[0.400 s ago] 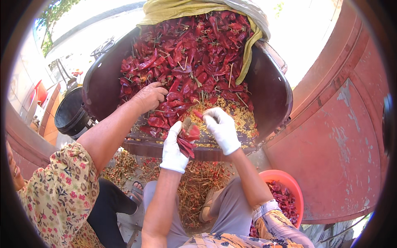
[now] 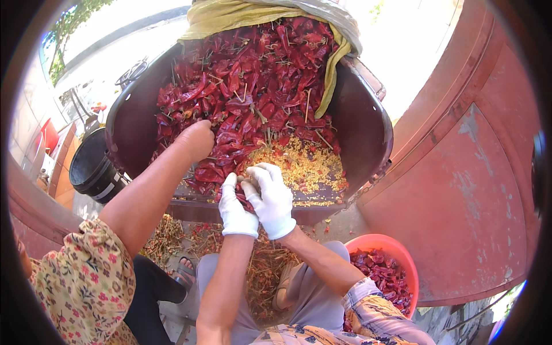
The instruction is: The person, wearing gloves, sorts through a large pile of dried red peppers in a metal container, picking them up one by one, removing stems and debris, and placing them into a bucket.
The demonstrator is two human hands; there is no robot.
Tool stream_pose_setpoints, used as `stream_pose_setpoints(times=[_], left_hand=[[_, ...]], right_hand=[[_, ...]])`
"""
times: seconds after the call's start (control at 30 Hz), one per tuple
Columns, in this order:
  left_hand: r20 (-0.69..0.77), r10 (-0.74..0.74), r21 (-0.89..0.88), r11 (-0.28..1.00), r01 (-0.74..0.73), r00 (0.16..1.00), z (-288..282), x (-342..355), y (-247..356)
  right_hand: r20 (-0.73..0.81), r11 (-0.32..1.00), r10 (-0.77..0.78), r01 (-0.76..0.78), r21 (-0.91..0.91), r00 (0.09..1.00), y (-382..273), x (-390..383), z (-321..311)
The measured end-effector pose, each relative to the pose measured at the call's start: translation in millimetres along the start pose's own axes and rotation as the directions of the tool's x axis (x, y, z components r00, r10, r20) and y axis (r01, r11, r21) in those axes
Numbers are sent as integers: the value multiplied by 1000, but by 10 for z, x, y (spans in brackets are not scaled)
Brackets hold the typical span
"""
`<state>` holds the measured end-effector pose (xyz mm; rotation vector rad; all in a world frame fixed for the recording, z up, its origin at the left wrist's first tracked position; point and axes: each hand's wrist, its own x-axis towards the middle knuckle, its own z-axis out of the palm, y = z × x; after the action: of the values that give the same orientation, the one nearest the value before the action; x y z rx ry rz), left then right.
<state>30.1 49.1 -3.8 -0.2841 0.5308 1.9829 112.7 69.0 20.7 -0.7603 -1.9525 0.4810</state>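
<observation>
Both my hands wear white gloves and meet over the near edge of a dark metal cart bed point(image 2: 368, 123). My left hand point(image 2: 236, 213) is closed around a few dried red chili peppers point(image 2: 244, 201). Bent over the same peppers, my right hand point(image 2: 269, 200) grips at them with thumb and fingers; its fingertips are partly hidden. Ahead lies a large heap of dried red chili peppers point(image 2: 247, 80), many with stems. Loose yellow seeds point(image 2: 313, 167) cover the bed's right front part.
A co-worker's bare hand point(image 2: 198, 140) reaches into the heap from the left. A red basin point(image 2: 399, 253) of peppers stands low at my right. Stems point(image 2: 264, 282) litter the ground. A black bucket point(image 2: 95, 167) is left of the cart; a yellow sack point(image 2: 241, 20) lies behind.
My right hand has come left and down from above the seeds to join my left hand at the peppers. The whole view has shifted slightly left.
</observation>
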Motion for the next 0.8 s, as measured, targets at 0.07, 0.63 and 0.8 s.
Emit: stream_pose_setpoints(times=[0.07,0.63,0.8], left_hand=[[-19,35,62,998,-34,999,-4,-15,33],[115,-31,351,936,-12,993,-1,-93,-31],[149,-35,423,906,-31,988,45,-116,-54]], right_hand=[[12,996,-73,72,51,997,21,53,-48],[218,909,50,46,-414,975,1559,1042,-304],[197,999,33,-27,-33,980,948,634,-489]])
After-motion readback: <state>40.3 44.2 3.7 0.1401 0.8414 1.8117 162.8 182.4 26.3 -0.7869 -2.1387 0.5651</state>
